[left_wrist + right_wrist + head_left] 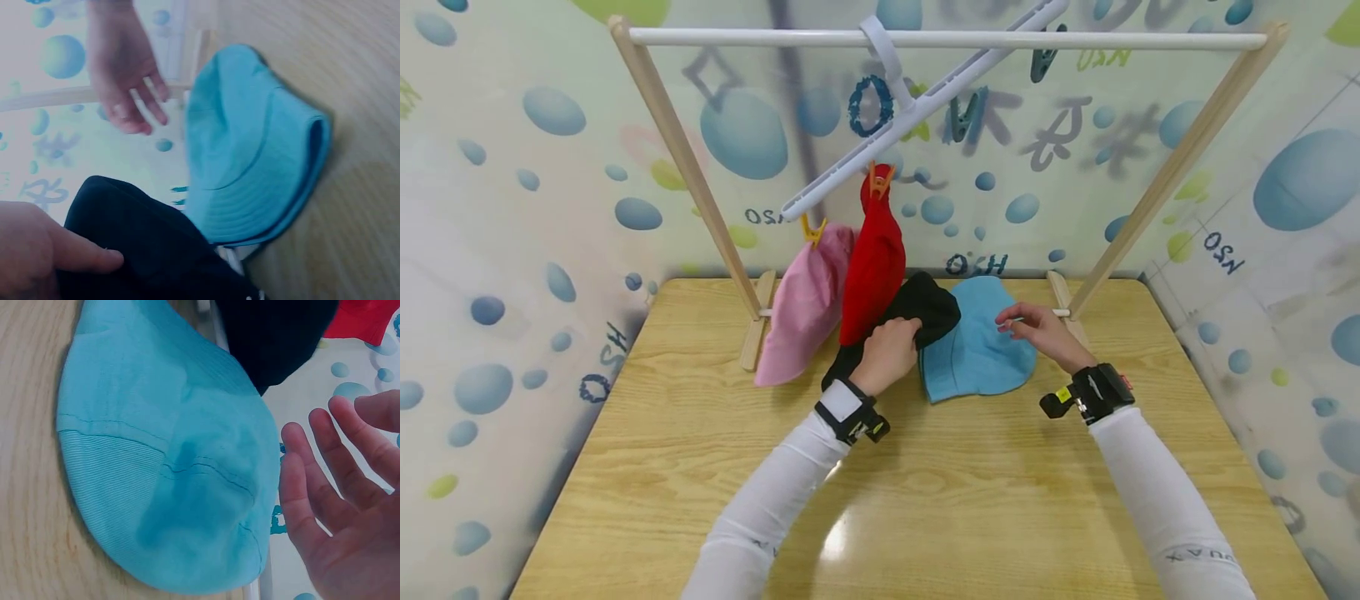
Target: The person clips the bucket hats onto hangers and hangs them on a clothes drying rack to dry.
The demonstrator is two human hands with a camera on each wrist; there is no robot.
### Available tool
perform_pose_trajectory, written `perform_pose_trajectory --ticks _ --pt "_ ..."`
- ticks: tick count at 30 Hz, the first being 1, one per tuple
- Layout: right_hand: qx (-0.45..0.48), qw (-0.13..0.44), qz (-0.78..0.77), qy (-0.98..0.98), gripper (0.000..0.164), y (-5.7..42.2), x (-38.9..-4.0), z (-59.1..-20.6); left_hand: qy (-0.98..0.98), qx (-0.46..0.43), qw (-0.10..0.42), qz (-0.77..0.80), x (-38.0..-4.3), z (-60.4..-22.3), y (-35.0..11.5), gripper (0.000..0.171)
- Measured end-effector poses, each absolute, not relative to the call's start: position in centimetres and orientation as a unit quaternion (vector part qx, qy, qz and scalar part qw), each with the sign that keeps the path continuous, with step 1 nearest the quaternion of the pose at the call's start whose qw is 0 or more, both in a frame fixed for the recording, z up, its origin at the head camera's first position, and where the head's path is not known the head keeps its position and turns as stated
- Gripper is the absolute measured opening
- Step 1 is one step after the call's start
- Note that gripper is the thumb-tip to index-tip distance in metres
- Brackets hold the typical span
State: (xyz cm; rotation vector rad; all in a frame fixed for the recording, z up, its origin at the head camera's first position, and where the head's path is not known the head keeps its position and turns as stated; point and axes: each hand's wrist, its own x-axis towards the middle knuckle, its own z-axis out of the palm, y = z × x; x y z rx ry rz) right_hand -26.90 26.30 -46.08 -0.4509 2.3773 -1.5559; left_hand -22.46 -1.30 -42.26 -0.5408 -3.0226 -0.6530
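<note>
My left hand (887, 357) grips a black cloth hat (934, 308), its thumb lying along the fabric in the left wrist view. Beside it on the table lies a light blue bucket hat (973, 354), folded flat, with stitched lines on its brim. Over the blue hat's right side hovers my right hand (1047, 333); its fingers (337, 469) are spread and loosely bent, with nothing between them. A red hat (874, 267) hangs from an orange clip (880, 179), partly covering the black hat. To its left a pink hat (808, 308) hangs from a yellow-orange clip (812, 229).
A white hanger (925, 104) hooks over the white rail (760, 37) of a wooden-legged rack and slants up to the right. Dark green clips (966, 115) hang on its right half. The wood-grain table (925, 500) meets patterned walls at the back and sides.
</note>
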Motion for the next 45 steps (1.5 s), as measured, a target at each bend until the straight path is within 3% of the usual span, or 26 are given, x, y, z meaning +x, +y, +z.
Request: perform_pose_trajectory --ticks 16,25,45 --pt "-0.161 0.151 -0.563 0.797 0.035 26.1 -26.8 -46.6 -0.939 -0.172 0.071 -0.288 -22.9 -37.4 -4.5 0.024" --pt "-0.171 0.13 -0.555 0.804 0.035 26.3 -27.5 -45.9 -0.919 -0.192 0.109 -0.326 -22.8 -35.8 -5.1 0.013" --pt "-0.155 0.088 -0.523 0.833 0.031 26.2 -28.4 -42.3 -0.881 -0.248 0.138 -0.378 -23.3 -34.1 -3.7 0.019"
